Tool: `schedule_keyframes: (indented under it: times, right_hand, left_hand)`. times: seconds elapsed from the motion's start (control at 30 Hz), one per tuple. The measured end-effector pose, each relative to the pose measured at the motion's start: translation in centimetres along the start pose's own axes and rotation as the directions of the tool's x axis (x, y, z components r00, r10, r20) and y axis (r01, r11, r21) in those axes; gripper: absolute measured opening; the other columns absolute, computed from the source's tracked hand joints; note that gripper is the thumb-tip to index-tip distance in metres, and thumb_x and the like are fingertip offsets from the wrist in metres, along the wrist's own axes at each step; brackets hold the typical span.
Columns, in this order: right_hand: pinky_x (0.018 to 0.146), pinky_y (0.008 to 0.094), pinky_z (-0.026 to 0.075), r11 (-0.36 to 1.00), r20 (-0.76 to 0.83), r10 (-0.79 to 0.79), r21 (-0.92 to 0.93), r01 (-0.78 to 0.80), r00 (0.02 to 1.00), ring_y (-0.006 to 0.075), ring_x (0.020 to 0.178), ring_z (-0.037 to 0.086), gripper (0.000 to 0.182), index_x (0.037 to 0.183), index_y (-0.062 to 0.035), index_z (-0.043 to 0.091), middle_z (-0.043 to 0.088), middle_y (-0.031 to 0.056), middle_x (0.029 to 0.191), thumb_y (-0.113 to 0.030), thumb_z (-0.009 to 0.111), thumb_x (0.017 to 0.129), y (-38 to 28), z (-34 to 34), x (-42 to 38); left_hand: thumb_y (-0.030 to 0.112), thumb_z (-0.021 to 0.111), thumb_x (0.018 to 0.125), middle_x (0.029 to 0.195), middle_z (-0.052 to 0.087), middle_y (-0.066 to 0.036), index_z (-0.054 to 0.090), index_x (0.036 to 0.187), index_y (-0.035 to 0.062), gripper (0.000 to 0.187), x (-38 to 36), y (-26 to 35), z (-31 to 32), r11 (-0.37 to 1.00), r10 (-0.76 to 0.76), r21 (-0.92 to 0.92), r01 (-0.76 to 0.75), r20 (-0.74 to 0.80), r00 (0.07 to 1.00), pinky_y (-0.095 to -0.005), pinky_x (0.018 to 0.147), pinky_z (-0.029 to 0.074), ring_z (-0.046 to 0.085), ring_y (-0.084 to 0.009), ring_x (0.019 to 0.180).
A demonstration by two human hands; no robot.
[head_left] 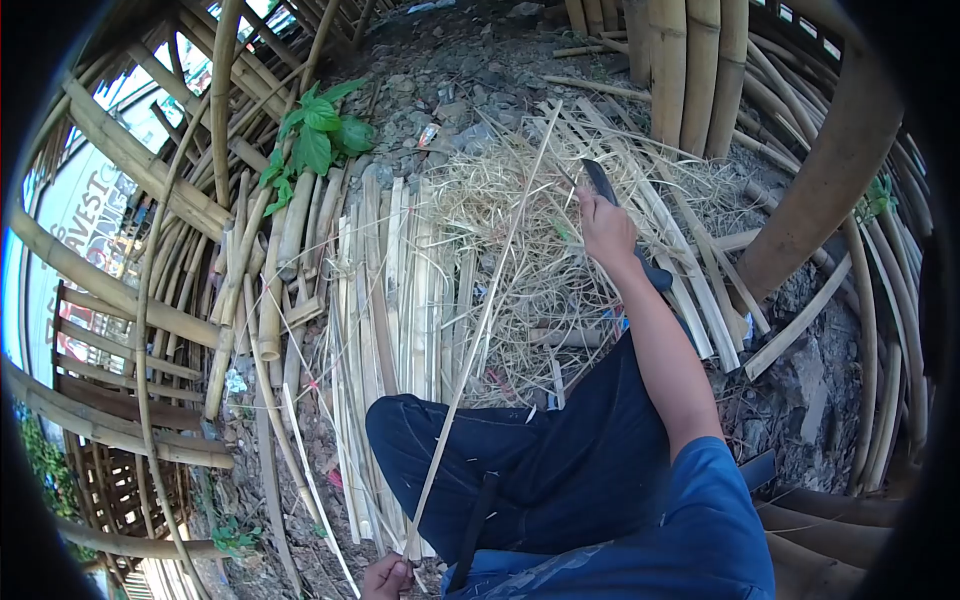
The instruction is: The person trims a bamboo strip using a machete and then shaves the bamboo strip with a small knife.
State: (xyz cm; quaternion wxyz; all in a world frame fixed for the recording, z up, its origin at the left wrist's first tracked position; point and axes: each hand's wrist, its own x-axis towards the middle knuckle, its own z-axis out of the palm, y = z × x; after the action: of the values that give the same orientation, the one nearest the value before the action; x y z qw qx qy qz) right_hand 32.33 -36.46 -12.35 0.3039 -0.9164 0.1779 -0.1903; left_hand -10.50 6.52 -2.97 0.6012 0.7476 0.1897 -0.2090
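Observation:
My left hand (387, 577) is at the bottom of the view, its fingers closed on the lower end of a long thin bamboo strip (478, 335). The strip runs up across my left leg to above the pile of shavings. My right hand (606, 226) is closed near a dark-bladed knife (598, 182), whose blade points up and left beyond the fingers. The knife's handle is mostly hidden by the hand. Pale curled shavings (530, 290) lie below and around my right hand.
Split bamboo strips (405, 290) lie in rows left of the shavings. Thick bamboo poles (688, 75) stand at the upper right, and a leaning trunk-like pole (825, 170) is at the right. Bamboo framework (140, 300) fills the left side. A green plant (318, 130) grows at the upper left.

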Motion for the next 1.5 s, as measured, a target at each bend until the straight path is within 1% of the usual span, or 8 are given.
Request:
schedule_keyframes:
  times: [0.17, 0.23, 0.4, 0.57, 0.8, 1.17, 1.37, 1.5]
  right_hand:
    - [0.056, 0.0440, 0.047, 0.908, 0.067, 0.239, 0.340, -0.247, 0.969, 0.0336, 0.056, 0.062, 0.074, 0.100, 0.0055, 0.065, 0.062, 0.0127, 0.063, -0.064, 0.041, 0.097, 1.0, 0.7, 1.1]
    - [0.042, 0.0299, 0.031, 0.395, 0.498, 0.019, 0.793, -0.464, 0.867, 0.0122, 0.041, 0.040, 0.069, 0.103, 0.0047, 0.064, 0.042, -0.0030, 0.054, -0.063, 0.053, 0.093, -1.1, -0.3, -1.5]
    - [0.041, 0.0232, 0.021, 0.065, 0.597, -0.258, 0.795, -0.603, 0.760, 0.0044, 0.043, 0.024, 0.043, 0.099, -0.0001, 0.059, 0.026, -0.0084, 0.055, -0.043, 0.057, 0.099, -5.4, -1.2, -6.2]
    - [0.041, 0.0225, 0.022, 0.013, 0.602, -0.188, 0.792, -0.611, 0.776, 0.0042, 0.042, 0.024, 0.034, 0.089, -0.0050, 0.055, 0.026, -0.0086, 0.054, -0.037, 0.057, 0.100, -6.2, -1.3, -7.3]
    - [0.041, 0.0225, 0.023, -0.057, 0.668, -0.145, 0.731, -0.680, 0.730, 0.0044, 0.042, 0.025, 0.032, 0.084, -0.0070, 0.052, 0.026, -0.0087, 0.052, -0.033, 0.058, 0.100, -7.4, -0.3, -9.3]
    - [0.040, 0.0223, 0.023, -0.009, 0.664, -0.164, 0.739, -0.674, 0.730, 0.0041, 0.041, 0.026, 0.039, 0.085, -0.0043, 0.053, 0.029, -0.0082, 0.053, -0.040, 0.060, 0.098, -7.4, -0.2, -10.1]
    - [0.041, 0.0230, 0.025, -0.146, 0.646, -0.292, 0.699, -0.700, 0.705, 0.0062, 0.042, 0.028, 0.079, 0.098, -0.0001, 0.058, 0.032, -0.0060, 0.054, -0.071, 0.023, 0.097, -6.9, -0.3, -9.7]
    - [0.041, 0.0230, 0.026, -0.123, 0.630, -0.299, 0.719, -0.684, 0.717, 0.0060, 0.043, 0.029, 0.071, 0.102, -0.0005, 0.058, 0.033, -0.0060, 0.055, -0.065, 0.027, 0.100, -7.2, -0.2, -9.8]
  left_hand:
    - [0.045, 0.051, 0.101, 0.064, 0.045, 0.003, 0.052, 0.076, 0.0095, 0.043, 0.0, -2.0, -1.2, 1.000, -0.005, -0.006, 0.005, -0.051, 0.999, -0.0244, 0.050, 0.029, 0.037, -0.0075, 0.055]
    - [0.045, 0.051, 0.101, 0.064, 0.046, 0.003, 0.052, 0.077, 0.0095, 0.043, 0.2, -2.1, -0.9, 1.000, -0.018, -0.003, 0.018, -0.046, 0.999, -0.0244, 0.050, 0.029, 0.037, -0.0076, 0.055]
    - [0.038, 0.049, 0.103, 0.067, 0.048, 0.000, 0.052, 0.088, 0.0061, 0.035, 1.2, -2.3, -2.0, 0.994, -0.105, -0.030, 0.110, 0.139, 0.985, -0.0251, 0.052, 0.033, 0.041, -0.0089, 0.057]
    - [0.033, 0.049, 0.104, 0.075, 0.057, -0.007, 0.057, 0.110, -0.0016, 0.036, 3.4, -3.3, -3.2, 0.956, -0.249, -0.061, 0.288, 0.350, 0.903, -0.0284, 0.059, 0.042, 0.052, -0.0134, 0.064]
    - [0.019, 0.059, 0.099, 0.094, 0.063, -0.011, 0.052, 0.123, -0.0037, 0.034, 12.2, 1.9, 3.5, 0.742, 0.370, 0.555, -0.376, 0.129, 0.920, -0.0299, 0.074, 0.050, 0.060, -0.0163, 0.082]
    - [0.014, 0.053, 0.102, 0.074, 0.053, 0.001, 0.061, 0.107, 0.0009, 0.016, 18.8, 3.5, 10.2, 0.934, 0.308, 0.154, -0.322, 0.105, 0.946, -0.0202, 0.057, 0.042, 0.048, -0.0036, 0.064]
    - [0.019, 0.047, 0.105, 0.072, 0.050, 0.003, 0.061, 0.106, 0.0035, 0.021, 18.9, 3.8, 10.3, 0.906, 0.383, 0.178, -0.385, 0.047, 0.923, -0.0178, 0.052, 0.035, 0.041, -0.0014, 0.059]
    - [0.019, 0.047, 0.105, 0.070, 0.047, 0.004, 0.060, 0.106, 0.0040, 0.020, 18.5, 5.3, 10.2, 0.954, 0.298, 0.017, -0.298, 0.034, 0.954, -0.0175, 0.048, 0.030, 0.038, -0.0011, 0.057]
